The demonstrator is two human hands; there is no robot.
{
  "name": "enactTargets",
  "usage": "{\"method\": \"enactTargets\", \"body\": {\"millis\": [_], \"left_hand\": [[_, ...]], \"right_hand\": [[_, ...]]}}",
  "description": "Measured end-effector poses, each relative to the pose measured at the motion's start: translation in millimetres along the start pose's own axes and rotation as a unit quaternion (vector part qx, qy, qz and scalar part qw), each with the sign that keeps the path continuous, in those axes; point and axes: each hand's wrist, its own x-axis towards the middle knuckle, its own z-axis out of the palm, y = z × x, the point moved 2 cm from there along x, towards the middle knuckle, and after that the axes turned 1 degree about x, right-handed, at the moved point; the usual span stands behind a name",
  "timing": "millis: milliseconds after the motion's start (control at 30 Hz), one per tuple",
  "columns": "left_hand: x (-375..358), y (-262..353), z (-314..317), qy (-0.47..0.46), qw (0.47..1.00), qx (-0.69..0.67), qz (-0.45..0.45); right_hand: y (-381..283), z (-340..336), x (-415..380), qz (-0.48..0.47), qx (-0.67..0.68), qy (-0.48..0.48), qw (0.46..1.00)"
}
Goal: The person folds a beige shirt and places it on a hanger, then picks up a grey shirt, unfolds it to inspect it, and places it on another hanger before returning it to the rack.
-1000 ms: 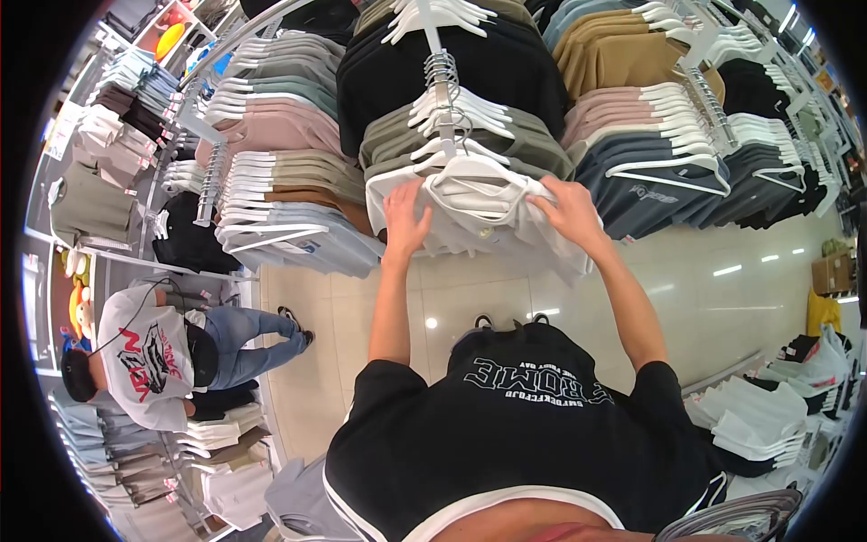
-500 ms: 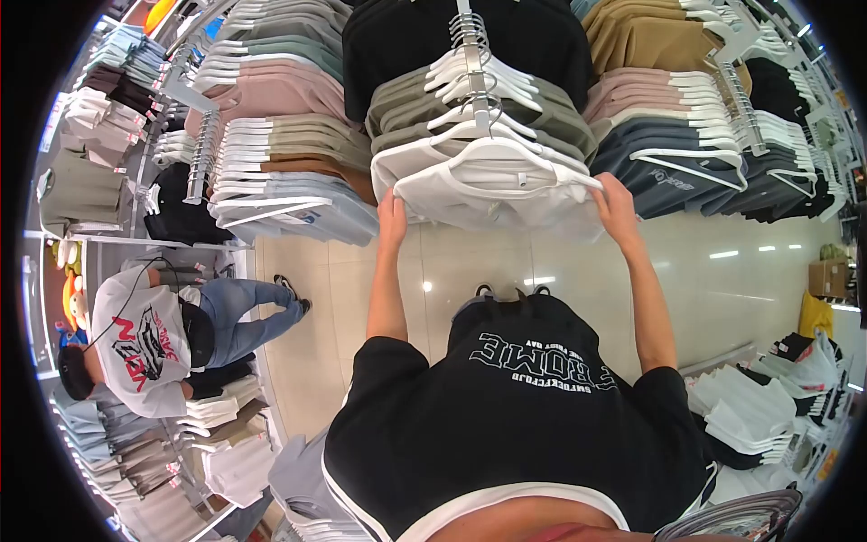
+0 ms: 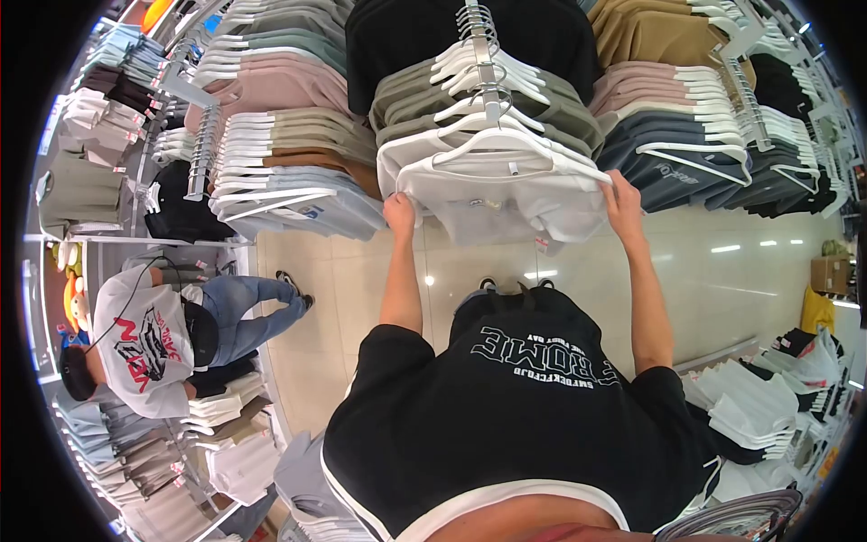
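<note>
A white shirt (image 3: 515, 194) hangs on a white hanger at the front of the middle rail (image 3: 488, 77). My left hand (image 3: 399, 212) is closed on its left shoulder edge. On the other side, my right hand (image 3: 623, 200) pinches the right shoulder by the hanger's end. The shirt's front is spread between both hands, with a small print on the chest and a tag near the lower edge. Behind it hang another white shirt and several grey-green shirts (image 3: 406, 99).
Racks of pink shirts (image 3: 271, 81) and dark blue shirts (image 3: 664, 158) flank the middle rail. Another person (image 3: 149, 334) stands at the left, beside shelves of clothes. More white shirts (image 3: 745, 402) hang at the lower right. Tiled floor (image 3: 343, 298) lies below.
The front white shirt has swung toward me and its front is more spread out, showing the print and tag. My left hand has shifted slightly right. The view has moved a little.
</note>
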Motion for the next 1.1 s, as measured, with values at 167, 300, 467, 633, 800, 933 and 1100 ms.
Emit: {"method": "enactTargets", "body": {"millis": [167,300,467,633,800,933,1100], "left_hand": [[3.1,9.1,9.6,-0.007,0.998,0.027,-0.048],[8.7,-0.9,20.8,-0.014,1.0,-0.007,-0.022],[-15.3,0.4,16.1,-0.015,0.996,-0.031,0.077],[-51.4,-33.6,45.0,-0.03,0.991,-0.113,0.058],[-103.9,-77.2,75.6,-0.175,0.984,0.021,-0.015],[-153.2,-92.5,96.8,-0.284,0.957,0.025,-0.05],[-199.6,11.0,84.8,-0.439,0.891,-0.113,0.039]], "right_hand": [[4.7,-2.6,-3.5,0.009,0.0,0.001,1.0],[27.4,-4.5,-16.2,0.064,-0.01,-0.02,0.998],[48.3,-4.6,-42.5,0.077,-0.044,-0.056,0.995],[58.9,1.7,-65.6,0.097,-0.005,-0.044,0.994],[66.9,5.1,-83.4,0.138,-0.007,-0.054,0.989],[84.1,3.9,-93.7,0.156,-0.055,-0.049,0.985],[97.8,-8.4,-113.1,0.205,-0.09,0.012,0.975]]}}
